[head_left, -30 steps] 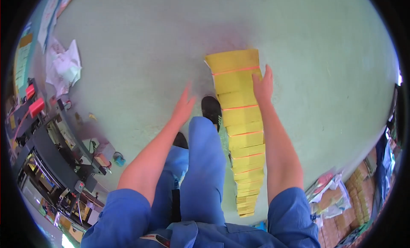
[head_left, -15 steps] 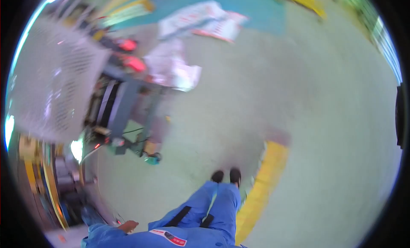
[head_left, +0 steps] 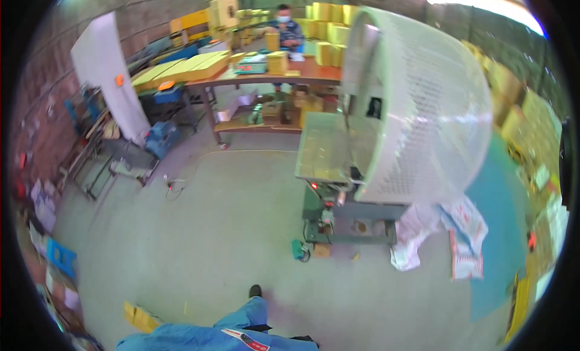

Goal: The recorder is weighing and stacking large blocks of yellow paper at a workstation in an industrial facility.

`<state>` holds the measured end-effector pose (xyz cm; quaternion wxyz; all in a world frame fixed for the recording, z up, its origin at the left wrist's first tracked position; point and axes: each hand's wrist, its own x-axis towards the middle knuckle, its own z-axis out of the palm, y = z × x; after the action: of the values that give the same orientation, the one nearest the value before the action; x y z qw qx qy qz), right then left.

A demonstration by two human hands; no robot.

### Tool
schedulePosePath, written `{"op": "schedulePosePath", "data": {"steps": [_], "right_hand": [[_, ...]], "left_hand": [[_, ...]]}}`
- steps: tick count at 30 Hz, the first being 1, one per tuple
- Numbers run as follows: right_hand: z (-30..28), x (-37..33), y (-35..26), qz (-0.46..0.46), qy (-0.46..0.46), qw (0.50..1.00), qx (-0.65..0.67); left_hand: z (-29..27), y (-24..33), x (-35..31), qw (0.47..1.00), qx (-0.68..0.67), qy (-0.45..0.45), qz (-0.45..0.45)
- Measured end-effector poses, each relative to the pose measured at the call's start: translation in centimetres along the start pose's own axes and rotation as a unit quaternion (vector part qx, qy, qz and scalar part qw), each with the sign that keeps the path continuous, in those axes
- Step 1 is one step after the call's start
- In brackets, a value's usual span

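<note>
Neither my left hand nor my right hand shows in the head view. At the lower edge appear my blue work jacket [head_left: 181,339], one blue trouser leg [head_left: 244,315] and a dark shoe [head_left: 255,290] on the floor. Nearest ahead, to the right, stands a machine with a large white perforated cover [head_left: 429,109], a pale metal tray [head_left: 323,148] and a dark green base frame [head_left: 350,233]. A small green foot pedal [head_left: 298,249] lies on the floor by that frame.
A worktable [head_left: 254,80] at the back carries yellow boxes [head_left: 278,63] and a scale [head_left: 251,64]; a masked person [head_left: 290,34] sits behind it. White sacks [head_left: 417,230] lie right of the machine. A tall white panel [head_left: 112,79] and blue stool [head_left: 61,257] are left.
My view has swung left and up, so the machine is now at the right and the worktable is visible. My left hand, seen at the lower left before, is out of view.
</note>
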<state>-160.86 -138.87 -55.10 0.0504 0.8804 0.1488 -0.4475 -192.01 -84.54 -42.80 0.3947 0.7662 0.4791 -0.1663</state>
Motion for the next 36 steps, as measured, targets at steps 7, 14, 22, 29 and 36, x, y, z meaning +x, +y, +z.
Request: {"op": "schedulePosePath", "data": {"steps": [7, 14, 22, 29, 36], "right_hand": [[-14.1, 11.7, -27.1, -0.293, 0.057, 0.953, 0.041], [-26.4, 14.0, -53.1, -0.297, -0.105, 0.923, 0.222], [-38.4, 25.8, -65.1, -0.286, 0.016, 0.948, 0.135], [-57.1, 35.2, -76.8, -0.331, 0.007, 0.923, -0.199], [-69.6, 53.5, -92.9, -0.285, 0.083, 0.921, -0.253]], "left_hand": [[-2.0, -3.5, 6.7, 0.958, -0.274, 0.047, -0.064], [-17.7, -4.6, 9.0, 0.906, -0.403, 0.067, -0.112], [-27.7, -12.9, 21.9, 0.953, -0.226, 0.039, -0.2], [-39.8, -13.2, 37.0, 0.986, 0.151, 0.059, -0.037], [-52.5, -8.4, 57.4, 0.984, 0.148, 0.082, 0.059]]}}
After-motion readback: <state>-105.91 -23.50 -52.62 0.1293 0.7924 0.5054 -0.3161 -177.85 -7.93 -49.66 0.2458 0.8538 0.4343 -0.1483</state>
